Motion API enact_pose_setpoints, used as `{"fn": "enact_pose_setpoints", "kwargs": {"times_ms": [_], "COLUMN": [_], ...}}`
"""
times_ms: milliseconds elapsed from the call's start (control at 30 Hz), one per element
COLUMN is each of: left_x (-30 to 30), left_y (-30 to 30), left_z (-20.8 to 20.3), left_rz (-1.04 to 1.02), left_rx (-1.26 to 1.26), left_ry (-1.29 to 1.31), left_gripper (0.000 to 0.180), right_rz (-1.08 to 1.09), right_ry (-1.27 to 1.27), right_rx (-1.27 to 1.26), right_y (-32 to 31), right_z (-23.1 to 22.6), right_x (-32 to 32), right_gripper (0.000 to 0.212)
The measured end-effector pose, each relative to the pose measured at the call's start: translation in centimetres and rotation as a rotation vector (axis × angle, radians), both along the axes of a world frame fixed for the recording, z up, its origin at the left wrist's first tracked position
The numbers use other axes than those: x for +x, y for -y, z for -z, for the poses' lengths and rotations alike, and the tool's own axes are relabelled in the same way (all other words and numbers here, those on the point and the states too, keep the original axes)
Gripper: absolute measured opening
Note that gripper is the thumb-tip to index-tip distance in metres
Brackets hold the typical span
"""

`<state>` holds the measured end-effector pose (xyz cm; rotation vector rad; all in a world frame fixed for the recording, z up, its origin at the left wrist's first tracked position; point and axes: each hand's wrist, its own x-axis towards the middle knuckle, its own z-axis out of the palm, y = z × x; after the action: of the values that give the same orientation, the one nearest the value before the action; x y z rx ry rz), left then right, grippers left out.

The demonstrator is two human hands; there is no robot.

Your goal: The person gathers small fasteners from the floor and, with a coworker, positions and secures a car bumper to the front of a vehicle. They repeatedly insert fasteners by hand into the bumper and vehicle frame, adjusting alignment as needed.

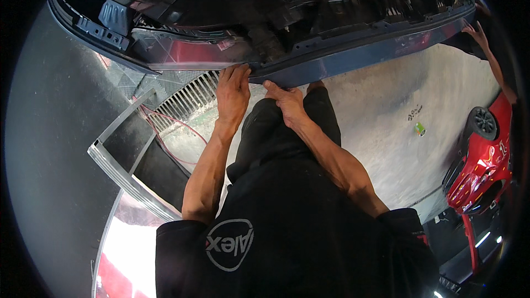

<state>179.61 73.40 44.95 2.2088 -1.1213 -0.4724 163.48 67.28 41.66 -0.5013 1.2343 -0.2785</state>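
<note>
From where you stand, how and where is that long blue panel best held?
Probably by the near edge of the blue panel, from the near side: it is long and narrow, that edge is exposed, and the right hand touches it.

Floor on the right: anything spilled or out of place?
Possibly: a small green container is on the pale floor beside scattered dark bits. They look stray out in the open, but whether anything spilled, I can't tell.

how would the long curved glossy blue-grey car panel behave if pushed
The long, curved blue-grey car panel probably feels slippery, given its glossy finish. It is likely stiff lengthwise, showing no obvious sag. Its narrow edge near the right hand might flex locally.
</note>
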Motion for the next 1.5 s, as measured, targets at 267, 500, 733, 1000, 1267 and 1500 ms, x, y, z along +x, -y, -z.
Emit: {"fn": "enact_pose_setpoints", "kwargs": {"times_ms": [267,500,733,1000,1267,1500], "left_x": [0.0,0.5,-0.1,-0.8,-0.6,-0.8], "left_y": [0.6,-0.1,-0.3,0.2,0.6,0.6], "left_z": [-1.1,-0.3,0.1,-0.2,-0.6,-0.4], "left_rz": [-0.179,0.118,0.053,-0.268,-0.151,-0.315], "left_rx": [0.153,0.057,0.013,0.009,0.021,0.035], "left_ry": [-0.257,-0.004,-0.024,-0.274,-0.172,-0.318], "left_gripper": [0.018,0.019,0.025,0.017,0.018,0.019], "right_rz": [0.056,-0.001,-0.031,-0.059,-0.025,-0.025], "right_ry": [0.01,-0.061,-0.064,-0.07,-0.064,-0.022], "right_rx": [0.081,0.089,0.073,0.062,0.071,0.053], "right_y": [-0.1,0.2,0.5,0.4,0.2,-0.1], "right_z": [1.0,0.5,-0.2,-0.2,-0.1,0.6], "right_x": [-0.3,-0.3,-0.3,-0.2,-0.2,-0.3], "right_gripper": [0.042,0.046,0.05,0.05,0.047,0.046]}}
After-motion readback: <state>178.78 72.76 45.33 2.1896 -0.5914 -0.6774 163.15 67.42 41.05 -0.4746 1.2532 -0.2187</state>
